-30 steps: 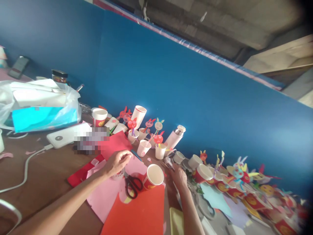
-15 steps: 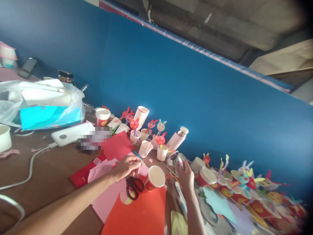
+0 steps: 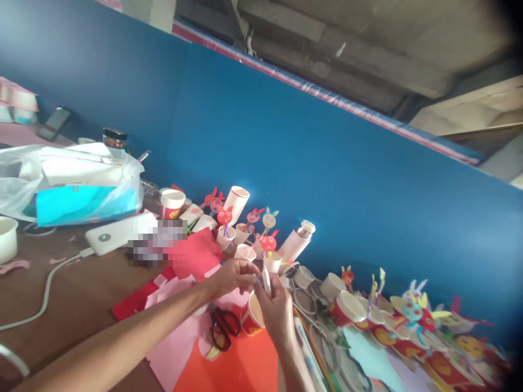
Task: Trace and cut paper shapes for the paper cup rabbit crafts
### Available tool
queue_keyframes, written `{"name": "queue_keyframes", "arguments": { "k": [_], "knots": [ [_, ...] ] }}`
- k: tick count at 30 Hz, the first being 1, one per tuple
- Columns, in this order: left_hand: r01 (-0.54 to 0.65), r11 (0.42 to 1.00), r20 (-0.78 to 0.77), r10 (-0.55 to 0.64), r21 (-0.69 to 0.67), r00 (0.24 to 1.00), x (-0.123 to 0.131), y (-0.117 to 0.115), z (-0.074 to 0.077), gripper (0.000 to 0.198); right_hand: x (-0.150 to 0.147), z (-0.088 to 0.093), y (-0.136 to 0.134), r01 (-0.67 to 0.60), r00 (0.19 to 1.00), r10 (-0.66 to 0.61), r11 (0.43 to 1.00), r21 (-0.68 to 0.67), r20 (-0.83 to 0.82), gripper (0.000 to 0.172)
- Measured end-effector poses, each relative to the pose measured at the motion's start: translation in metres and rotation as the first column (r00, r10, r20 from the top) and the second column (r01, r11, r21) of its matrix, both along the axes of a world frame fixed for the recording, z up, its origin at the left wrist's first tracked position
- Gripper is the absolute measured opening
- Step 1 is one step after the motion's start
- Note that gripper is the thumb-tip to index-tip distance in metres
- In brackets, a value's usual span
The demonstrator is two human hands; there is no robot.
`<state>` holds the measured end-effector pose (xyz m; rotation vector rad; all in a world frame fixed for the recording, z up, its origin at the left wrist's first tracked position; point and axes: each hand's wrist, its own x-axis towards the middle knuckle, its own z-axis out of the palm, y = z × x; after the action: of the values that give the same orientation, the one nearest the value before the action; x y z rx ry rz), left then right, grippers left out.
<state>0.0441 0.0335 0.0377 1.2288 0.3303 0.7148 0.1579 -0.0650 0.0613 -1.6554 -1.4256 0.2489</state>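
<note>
My left hand (image 3: 237, 277) pinches a thin blue stick (image 3: 258, 280), mostly hidden by the fingers. Close against it, my right hand (image 3: 278, 307) grips a slim white object (image 3: 267, 280) that points upward; its exact kind does not show. Partly behind my right hand stands a red and white paper cup (image 3: 250, 318). Black-handled scissors (image 3: 224, 326) lie beside the cup on orange-red paper (image 3: 232, 365). Pink paper (image 3: 175, 332) spreads beneath my left forearm. Beyond the hands, a red paper rabbit face (image 3: 268, 243) sits on a stick in a small cup (image 3: 272, 262).
A white thermos (image 3: 297, 242) and stacked cups (image 3: 237, 204) stand near the blue partition (image 3: 327, 163). At right are many cups with paper figures (image 3: 412, 313). A cabled white power bank (image 3: 122, 231) and a plastic bag (image 3: 133, 174) lie at left.
My right hand has moved left with the white object, up to my left hand. My left hand has shifted right, now over the area behind the paper cup.
</note>
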Motion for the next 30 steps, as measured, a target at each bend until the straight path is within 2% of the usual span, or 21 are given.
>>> {"name": "queue_keyframes", "arguments": {
  "k": [5,9,12,15,17,23,30],
  "knots": [
    [-0.004,0.988,0.050,0.012,-0.155,0.999,-0.005,0.006,0.008,0.031,0.011,0.006,-0.001,-0.038,0.999,0.038,0.999,0.013,-0.026,0.026],
    [0.044,0.954,0.081,-0.020,-0.297,0.997,-0.012,0.013,0.015,0.028,0.030,0.013,-0.009,-0.011,0.995,0.010,1.000,0.009,0.097,0.033],
    [0.063,0.937,0.097,-0.031,-0.344,0.995,-0.015,0.015,0.018,0.024,0.035,0.017,-0.016,-0.036,0.977,0.035,0.999,0.000,0.211,0.035],
    [0.079,0.939,0.119,-0.041,-0.334,0.992,-0.015,0.016,0.018,0.022,0.031,0.020,-0.020,-0.008,0.910,0.008,1.000,0.000,0.413,0.035],
    [0.085,0.947,0.135,-0.045,-0.309,0.990,-0.015,0.017,0.017,0.021,0.029,0.022,-0.022,0.022,0.873,-0.030,1.000,0.022,0.487,0.034],
    [0.060,0.980,0.153,-0.031,-0.190,0.988,-0.016,0.019,0.018,0.024,0.029,0.025,-0.024,0.103,0.850,-0.106,0.994,0.035,0.515,0.022],
    [0.035,0.995,0.090,-0.027,-0.089,0.996,-0.016,0.014,0.025,0.027,0.027,0.024,-0.026,0.125,0.825,-0.121,0.992,0.031,0.552,0.021]
  ]
}}
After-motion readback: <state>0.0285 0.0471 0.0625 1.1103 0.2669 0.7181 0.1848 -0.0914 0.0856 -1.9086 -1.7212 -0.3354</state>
